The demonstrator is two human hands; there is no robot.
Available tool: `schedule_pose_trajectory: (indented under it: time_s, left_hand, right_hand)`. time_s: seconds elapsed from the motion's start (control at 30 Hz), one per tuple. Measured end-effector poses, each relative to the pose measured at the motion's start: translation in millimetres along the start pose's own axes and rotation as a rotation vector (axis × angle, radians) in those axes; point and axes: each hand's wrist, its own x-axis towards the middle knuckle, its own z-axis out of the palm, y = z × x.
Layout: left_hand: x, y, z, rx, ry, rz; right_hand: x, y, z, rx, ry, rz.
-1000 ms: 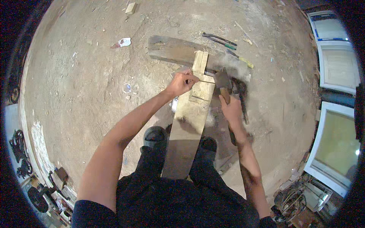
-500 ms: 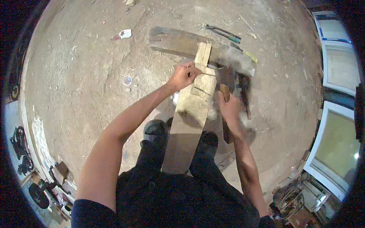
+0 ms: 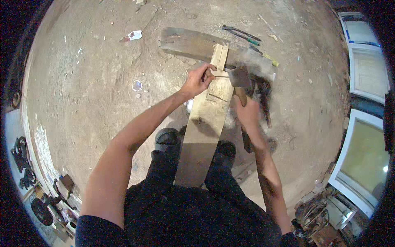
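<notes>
My left hand (image 3: 198,80) is closed in a pinch on a thin metal nail (image 3: 222,77), which lies sideways across the pale wooden plank (image 3: 202,142) between my legs. My right hand (image 3: 247,112) grips the curved wooden handle of a hatchet-like tool with a broad dark head (image 3: 242,78). Its left edge is at the nail's right end; whether they touch I cannot tell. A narrow wooden piece (image 3: 220,55) reaches from the plank's far end over a thick grey beam (image 3: 185,43). On the plank a dark line, perhaps another nail or a cut (image 3: 218,97), shows.
Beyond the beam lie pliers-like cutters with a green handle (image 3: 242,35) and a yellow-handled tool (image 3: 269,58). A dark, long object (image 3: 264,101) lies right of the hatchet. White-framed windows (image 3: 360,156) stand at the right; clutter lines the lower left.
The hatchet head has shifted slightly left and away from me, towards the nail's end. My left hand has moved slightly left and its fingers have changed their hold on the nail.
</notes>
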Motion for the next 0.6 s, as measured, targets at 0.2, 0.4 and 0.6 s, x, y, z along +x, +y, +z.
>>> schedule_pose_trajectory:
  time_s: [0.2,0.4,0.6]
  left_hand:
    - [1.9,6.7,-5.2,-0.015,-0.007,-0.002]
    - [5.1,8.2,-7.3,-0.021,-0.067,-0.109]
    - [7.4,1.1,-14.7,0.222,-0.077,0.191]
  right_hand:
    - [10.3,-16.2,-33.1,0.105,0.037,0.029]
    - [8.8,5.0,3.6,-0.229,-0.042,-0.030]
    - [-2.6,6.7,-12.7,0.089,0.052,0.068]
